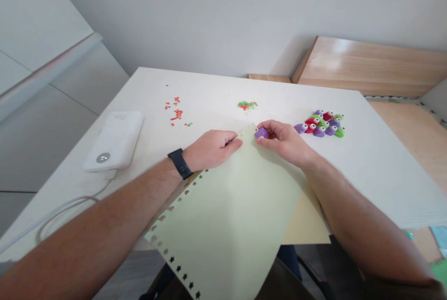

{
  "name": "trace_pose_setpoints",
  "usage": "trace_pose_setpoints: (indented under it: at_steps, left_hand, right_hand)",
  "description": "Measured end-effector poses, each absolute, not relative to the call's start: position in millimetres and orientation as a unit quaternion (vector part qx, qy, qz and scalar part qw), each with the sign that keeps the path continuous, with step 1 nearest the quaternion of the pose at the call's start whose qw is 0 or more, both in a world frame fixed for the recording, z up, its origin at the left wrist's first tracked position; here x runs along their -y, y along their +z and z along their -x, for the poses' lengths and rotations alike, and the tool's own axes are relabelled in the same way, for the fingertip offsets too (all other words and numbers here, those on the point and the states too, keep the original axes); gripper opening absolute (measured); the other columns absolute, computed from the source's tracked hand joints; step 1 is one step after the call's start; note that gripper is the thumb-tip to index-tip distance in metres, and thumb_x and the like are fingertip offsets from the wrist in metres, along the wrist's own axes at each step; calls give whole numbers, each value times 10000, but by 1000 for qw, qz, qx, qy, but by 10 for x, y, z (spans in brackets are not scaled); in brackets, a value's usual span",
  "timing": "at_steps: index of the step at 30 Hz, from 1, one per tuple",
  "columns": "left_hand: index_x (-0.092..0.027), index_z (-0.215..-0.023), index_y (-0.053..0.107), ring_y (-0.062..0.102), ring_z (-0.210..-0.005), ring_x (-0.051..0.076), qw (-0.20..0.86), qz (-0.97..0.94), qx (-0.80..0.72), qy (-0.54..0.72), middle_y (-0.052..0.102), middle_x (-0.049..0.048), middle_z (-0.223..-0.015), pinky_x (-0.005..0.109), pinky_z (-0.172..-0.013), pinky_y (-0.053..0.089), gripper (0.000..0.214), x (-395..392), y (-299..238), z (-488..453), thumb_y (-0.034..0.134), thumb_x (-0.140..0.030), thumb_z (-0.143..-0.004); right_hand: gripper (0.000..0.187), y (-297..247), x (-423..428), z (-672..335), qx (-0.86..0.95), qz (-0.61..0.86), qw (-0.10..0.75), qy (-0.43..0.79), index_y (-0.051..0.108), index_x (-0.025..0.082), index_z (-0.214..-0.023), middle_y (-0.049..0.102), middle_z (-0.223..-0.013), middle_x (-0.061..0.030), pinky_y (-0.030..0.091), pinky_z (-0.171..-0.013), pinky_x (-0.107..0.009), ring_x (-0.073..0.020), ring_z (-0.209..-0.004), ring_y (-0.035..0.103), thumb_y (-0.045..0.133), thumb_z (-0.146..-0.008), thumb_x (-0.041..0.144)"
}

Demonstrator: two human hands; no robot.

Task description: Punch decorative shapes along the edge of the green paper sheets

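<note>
Pale green paper [223, 216] with star cutouts; purple, red, green craft punches [323, 124].

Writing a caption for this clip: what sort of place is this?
Probably a home craft corner or workroom: the right hand holds a purple craft punch, more punches sit on a white table, beside pale green paper punched with stars.

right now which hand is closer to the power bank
Left. The left hand is right of the power bank, not touching it; the right hand is farther right, beyond the green paper.
</note>
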State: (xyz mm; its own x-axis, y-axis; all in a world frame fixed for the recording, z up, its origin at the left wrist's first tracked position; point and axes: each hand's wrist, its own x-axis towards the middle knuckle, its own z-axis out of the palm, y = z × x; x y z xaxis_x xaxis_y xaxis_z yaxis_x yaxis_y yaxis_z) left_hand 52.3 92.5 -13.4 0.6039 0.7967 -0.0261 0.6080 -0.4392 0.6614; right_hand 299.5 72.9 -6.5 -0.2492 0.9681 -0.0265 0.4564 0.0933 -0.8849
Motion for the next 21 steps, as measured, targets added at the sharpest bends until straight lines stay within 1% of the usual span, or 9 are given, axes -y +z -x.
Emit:
trace_pose_setpoints:
  at_steps: [10,16,21]
  left_hand:
    - [-206,-683,417,403,-564,123,328,-832,-421,151,409,-50,-584,297,-586,259,418,-933,-124,-520,455,-465,-1008]
    - [-208,-688,418,401,-566,124,335,-823,-431,159,401,-51,-587,294,-577,262,424,-918,-140,-518,447,-484,-1007]
    - [-208,-693,433,410,-577,127,344,-815,-438,161,414,-48,-596,291,-577,263,415,-910,-124,-523,447,-482,-1004]
  right_hand:
    - [316,-19,-725,-3094,671,535,297,419,703,181,-1096,683,-922,-45,475,-731,-340,-179,-791,579,732,-830,348]
    - [304,-7,-720,-3129,670,529,297,428,711,187,-1091,681,-913,-42,469,-715,-335,-178,-788,581,735,-831,342]
    - [291,28,-705,-3116,666,527,297,437,712,186,-1071,693,-927,-47,477,-733,-345,-184,-799,597,739,-830,345]
